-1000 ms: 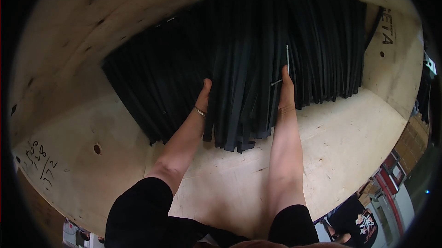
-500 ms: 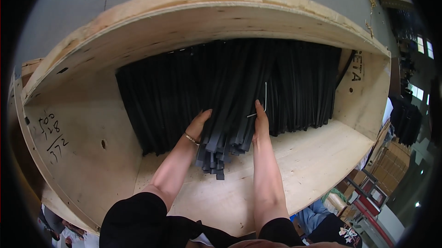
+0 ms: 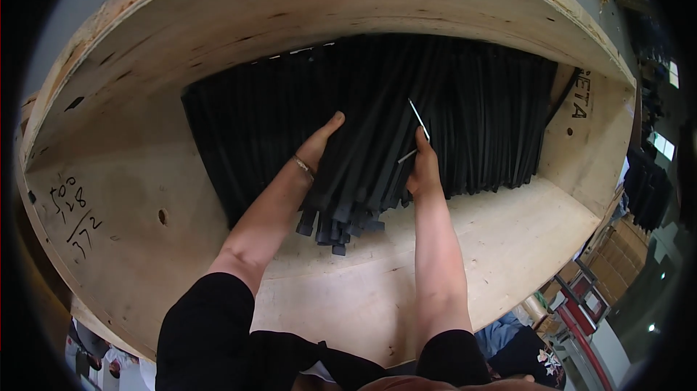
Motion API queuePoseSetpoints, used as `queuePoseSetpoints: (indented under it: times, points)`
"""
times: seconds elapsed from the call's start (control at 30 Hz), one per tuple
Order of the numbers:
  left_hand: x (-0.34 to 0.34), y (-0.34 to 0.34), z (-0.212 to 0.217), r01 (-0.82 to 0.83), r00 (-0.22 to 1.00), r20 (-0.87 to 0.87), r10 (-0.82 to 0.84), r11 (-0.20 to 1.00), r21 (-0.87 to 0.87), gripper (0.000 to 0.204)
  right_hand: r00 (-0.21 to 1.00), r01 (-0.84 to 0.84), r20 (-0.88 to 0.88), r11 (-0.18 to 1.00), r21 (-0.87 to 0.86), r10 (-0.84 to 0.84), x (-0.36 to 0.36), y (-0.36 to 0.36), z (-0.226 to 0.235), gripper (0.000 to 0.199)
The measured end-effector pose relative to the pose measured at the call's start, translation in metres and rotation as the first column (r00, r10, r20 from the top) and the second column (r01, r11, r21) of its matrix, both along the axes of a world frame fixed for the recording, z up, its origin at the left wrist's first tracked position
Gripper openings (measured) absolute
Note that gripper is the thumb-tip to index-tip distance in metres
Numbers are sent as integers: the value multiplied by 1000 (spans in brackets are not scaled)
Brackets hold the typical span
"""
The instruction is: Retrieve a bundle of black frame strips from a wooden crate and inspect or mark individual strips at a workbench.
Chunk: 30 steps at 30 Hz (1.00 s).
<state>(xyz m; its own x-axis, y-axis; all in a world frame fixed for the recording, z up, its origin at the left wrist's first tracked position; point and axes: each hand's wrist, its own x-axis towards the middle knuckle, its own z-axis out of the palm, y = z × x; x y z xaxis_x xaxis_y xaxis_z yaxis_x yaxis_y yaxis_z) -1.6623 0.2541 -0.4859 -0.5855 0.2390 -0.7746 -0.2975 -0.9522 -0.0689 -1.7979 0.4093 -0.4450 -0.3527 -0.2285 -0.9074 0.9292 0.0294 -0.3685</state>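
Between my two hands lies a loose bundle of long black strips [image 3: 352,188], with uneven square-cut ends pointing toward me. My left hand [image 3: 321,145] grips the bundle's left side, thumb up and fingers hidden by the strips. My right hand [image 3: 425,167] presses on the right side, its fingers also mostly hidden. A thin bent metal rod [image 3: 419,118] sticks out by the right thumb, held in that hand. Beneath and to both sides, more black strips [image 3: 501,122] are packed in rows inside a plywood crate [image 3: 131,173].
The crate's far wall [image 3: 348,2] rises behind the strips, and its right wall [image 3: 599,133] stands beyond them. Bare crate floor [image 3: 501,238] shows on the near side. Outside at right are stacked cardboard boxes [image 3: 617,249] and a red-framed machine [image 3: 581,333].
Both hands have moved farther into the crate, and the bundle's near ends sit farther from me. The metal rod has tipped to the left. The view has shifted closer to the crate.
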Motion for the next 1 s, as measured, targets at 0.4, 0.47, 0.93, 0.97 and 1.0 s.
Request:
queuePoseSetpoints:
  times: [0.4, 0.47, 0.93, 0.97, 1.0]
  points:
    - [24, 20, 12, 32, 993, -94, -65, 947, -319, 77, 909, -225, -278, 927, 301, 311, 44, 2, 3, 48]
    - [43, 21, 12, 3, 992, -116, -41, 952, -307, 78, 920, -225, -255, 934, 278, 298, 64, 6, 4, 65]
    - [97, 7, 110, -148, 983, -132, 125, 971, -185, 75, 880, -307, -243, 878, 367, 409, 114, -15, 90, 41]
    - [105, 5, 126, -153, 982, -132, 132, 974, -165, 75, 880, -305, -254, 888, 345, 401, 126, -14, 103, 41]
    - [115, 4, 139, -158, 982, -135, 135, 971, -178, 75, 882, -306, -260, 897, 319, 394, 137, -15, 119, 40]
